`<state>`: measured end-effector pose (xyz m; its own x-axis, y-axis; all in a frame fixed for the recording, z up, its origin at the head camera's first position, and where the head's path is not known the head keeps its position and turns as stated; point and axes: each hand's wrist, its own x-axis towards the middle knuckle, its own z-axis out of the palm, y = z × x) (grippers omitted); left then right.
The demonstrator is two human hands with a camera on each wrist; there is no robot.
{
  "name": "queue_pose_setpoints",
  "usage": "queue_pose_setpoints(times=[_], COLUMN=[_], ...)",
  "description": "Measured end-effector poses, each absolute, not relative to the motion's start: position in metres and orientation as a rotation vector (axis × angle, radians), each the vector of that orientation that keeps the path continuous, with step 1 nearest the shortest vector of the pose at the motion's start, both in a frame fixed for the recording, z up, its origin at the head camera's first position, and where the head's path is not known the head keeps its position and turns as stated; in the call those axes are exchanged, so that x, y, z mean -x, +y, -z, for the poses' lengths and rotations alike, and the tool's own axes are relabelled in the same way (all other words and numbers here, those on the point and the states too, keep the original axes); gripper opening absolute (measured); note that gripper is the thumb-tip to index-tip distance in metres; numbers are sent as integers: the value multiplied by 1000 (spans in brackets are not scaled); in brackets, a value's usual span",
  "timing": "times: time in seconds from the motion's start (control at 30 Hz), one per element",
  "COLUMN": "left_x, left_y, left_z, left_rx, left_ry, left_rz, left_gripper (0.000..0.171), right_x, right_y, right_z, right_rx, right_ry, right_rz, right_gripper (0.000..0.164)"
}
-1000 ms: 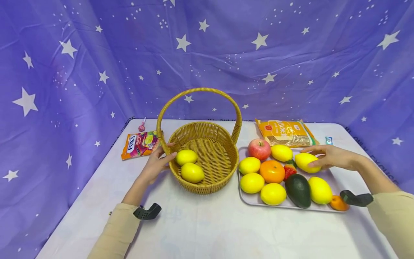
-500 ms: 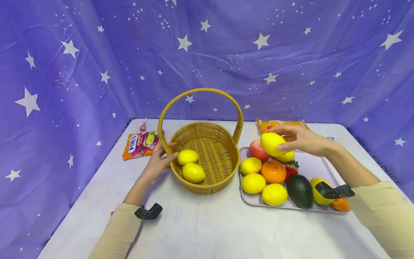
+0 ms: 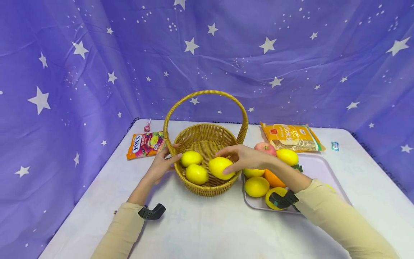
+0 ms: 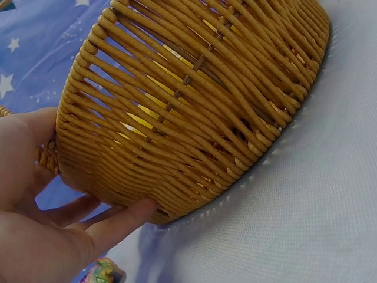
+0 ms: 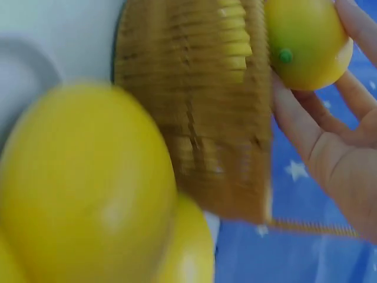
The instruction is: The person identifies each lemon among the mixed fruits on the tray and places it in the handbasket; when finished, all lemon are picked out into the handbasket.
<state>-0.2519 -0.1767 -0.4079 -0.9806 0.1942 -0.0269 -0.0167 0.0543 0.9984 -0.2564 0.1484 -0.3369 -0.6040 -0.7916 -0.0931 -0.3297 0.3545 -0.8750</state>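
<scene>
A tan wicker basket [image 3: 210, 190] with a tall hoop handle stands mid-table. Two lemons [image 3: 191, 158] lie together at the left inside it. At the basket's left side, my left hand [image 3: 160, 164] grips it, thumb at the rim; in the left wrist view its fingers rest against the woven outer wall [image 4: 194, 118]. My right hand [image 3: 245, 158] holds a third lemon [image 3: 221, 168] between thumb and fingers, over the right part of the basket. In the right wrist view this lemon [image 5: 309, 44] shows a green tip, level with the basket's rim.
Right of the basket, a pale tray [image 3: 318, 165] carries several lemons [image 3: 257, 186], an apple [image 3: 265, 148] and an orange fruit [image 3: 274, 178], partly hidden by my right arm. Behind lies an orange food bag [image 3: 291, 137]. A FOX'S candy bag [image 3: 145, 145] and a lollipop [image 3: 147, 128] lie left.
My right hand has lifted a lemon from the tray's far right side and carried it left to over the basket. My left hand keeps its place on the basket.
</scene>
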Motion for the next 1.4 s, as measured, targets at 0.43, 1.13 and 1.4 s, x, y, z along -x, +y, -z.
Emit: queue_pose_setpoints(times=[0.43, 1.13, 1.4], left_x=[252, 254, 253], left_y=[-175, -175, -178], left_z=[410, 411, 411], left_rx=[-189, -195, -204], left_ry=[2190, 2188, 2211], left_rz=[-2039, -2042, -2024], left_gripper=[51, 51, 51], right_x=[250, 261, 275], right_y=[88, 103, 164], right_z=[363, 353, 323], right_rx=[860, 830, 891], right_ry=[2227, 2018, 1972], right_rz=[1107, 1188, 1155], right_gripper=[47, 50, 55])
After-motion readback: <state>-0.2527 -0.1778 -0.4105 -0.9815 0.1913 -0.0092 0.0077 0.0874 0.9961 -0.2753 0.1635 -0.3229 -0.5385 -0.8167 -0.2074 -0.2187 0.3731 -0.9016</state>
